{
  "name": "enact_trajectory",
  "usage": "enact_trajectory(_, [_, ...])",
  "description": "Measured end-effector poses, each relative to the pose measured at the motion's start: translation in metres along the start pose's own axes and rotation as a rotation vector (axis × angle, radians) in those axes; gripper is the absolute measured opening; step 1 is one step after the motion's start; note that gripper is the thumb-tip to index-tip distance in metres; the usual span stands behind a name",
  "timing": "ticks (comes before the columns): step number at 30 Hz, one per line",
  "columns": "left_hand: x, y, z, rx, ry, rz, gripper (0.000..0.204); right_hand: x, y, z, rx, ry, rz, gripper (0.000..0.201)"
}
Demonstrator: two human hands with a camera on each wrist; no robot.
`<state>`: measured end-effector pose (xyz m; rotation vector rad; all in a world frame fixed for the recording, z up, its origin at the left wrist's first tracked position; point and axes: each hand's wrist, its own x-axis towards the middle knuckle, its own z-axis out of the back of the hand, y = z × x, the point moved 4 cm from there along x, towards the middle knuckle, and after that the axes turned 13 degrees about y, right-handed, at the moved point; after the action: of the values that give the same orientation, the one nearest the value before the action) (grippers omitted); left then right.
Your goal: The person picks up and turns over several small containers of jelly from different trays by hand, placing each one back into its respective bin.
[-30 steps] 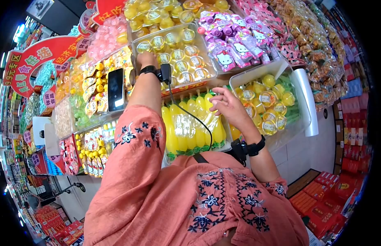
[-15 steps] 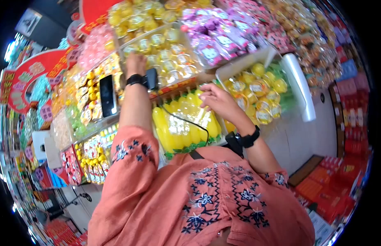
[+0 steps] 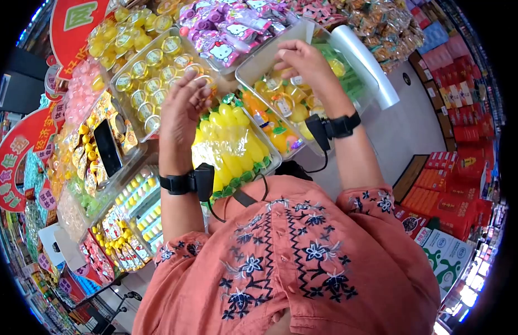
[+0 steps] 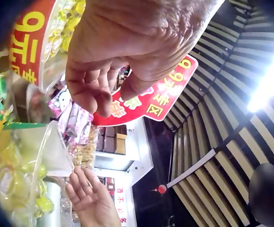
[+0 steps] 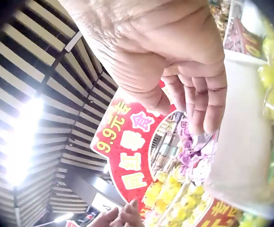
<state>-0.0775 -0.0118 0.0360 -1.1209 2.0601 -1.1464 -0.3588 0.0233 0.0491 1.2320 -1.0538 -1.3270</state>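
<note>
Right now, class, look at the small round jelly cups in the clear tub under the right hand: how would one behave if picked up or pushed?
A jelly cup looks small and light, likely easy for the right hand to lift. Its glossy film lid suggests it may be slippery. Being round and heaped loosely in the clear tub, it would probably roll or slide against its neighbours when pushed.

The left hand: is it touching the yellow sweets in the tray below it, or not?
Apart. In the left wrist view the left hand hangs in the air with loosely curled fingers, holding nothing; signs and ceiling show behind it. The head view shows it raised above the yellow sweets.
</note>
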Motion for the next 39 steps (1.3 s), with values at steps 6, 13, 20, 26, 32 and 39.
enact_trajectory(6, [-0.011, 0.025, -0.01, 0.016, 0.105, 0.136, 0.033, 0.03, -0.064, 0.012, -0.391, 0.076, -0.322, 0.03])
enact_trajectory(13, [-0.024, 0.026, -0.001, 0.051, 0.084, 0.152, 0.032, 0.039, -0.093, -0.003, -0.544, 0.095, -0.551, 0.025])
enact_trajectory(20, [-0.027, 0.033, 0.011, 0.034, 0.061, 0.166, 0.031, 0.037, -0.103, -0.009, -0.484, 0.099, -0.507, 0.031])
enact_trajectory(26, [-0.028, 0.038, 0.016, -0.01, 0.043, 0.159, 0.032, 0.036, -0.107, -0.012, -0.416, 0.135, -0.339, 0.028])
enact_trajectory(32, [-0.027, 0.038, 0.019, 0.026, 0.05, 0.153, 0.034, 0.038, -0.104, -0.012, -0.358, 0.138, -0.391, 0.027])
enact_trajectory(39, [-0.025, 0.041, 0.022, 0.008, 0.043, 0.166, 0.033, 0.024, -0.067, 0.01, 0.013, 0.033, -0.342, 0.033])
